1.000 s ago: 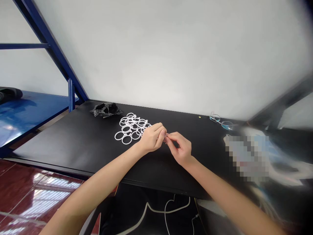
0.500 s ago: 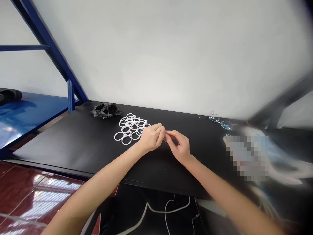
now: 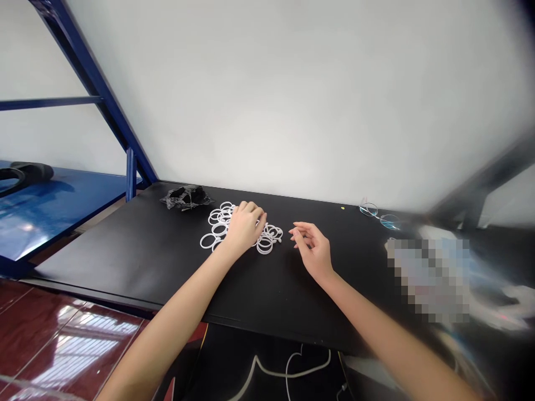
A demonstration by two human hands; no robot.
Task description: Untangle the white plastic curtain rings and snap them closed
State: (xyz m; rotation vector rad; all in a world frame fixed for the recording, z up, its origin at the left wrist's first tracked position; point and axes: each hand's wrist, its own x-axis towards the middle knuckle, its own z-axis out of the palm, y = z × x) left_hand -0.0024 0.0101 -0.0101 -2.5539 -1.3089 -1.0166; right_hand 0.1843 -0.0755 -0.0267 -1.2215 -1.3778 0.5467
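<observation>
A heap of white plastic rings (image 3: 220, 224) lies on the black table (image 3: 125, 250). My left hand (image 3: 244, 225) rests on top of the heap, fingers bent down onto the rings; whether it grips one is hidden. A few joined rings (image 3: 270, 238) lie just right of that hand. My right hand (image 3: 312, 247) hovers over the table a little to the right of them, fingers loosely apart and holding nothing.
A crumpled black plastic bag (image 3: 185, 196) lies behind the rings. A pair of glasses (image 3: 378, 216) sits near the wall at the right. A blue metal frame (image 3: 104, 111) and blue shelf (image 3: 37, 195) stand to the left. Cables (image 3: 288, 370) hang below the table's front edge.
Both hands were pinched together on a small piece at the table's middle. They have parted: the left moved onto the ring heap, the right opened, and joined rings now lie beside the heap.
</observation>
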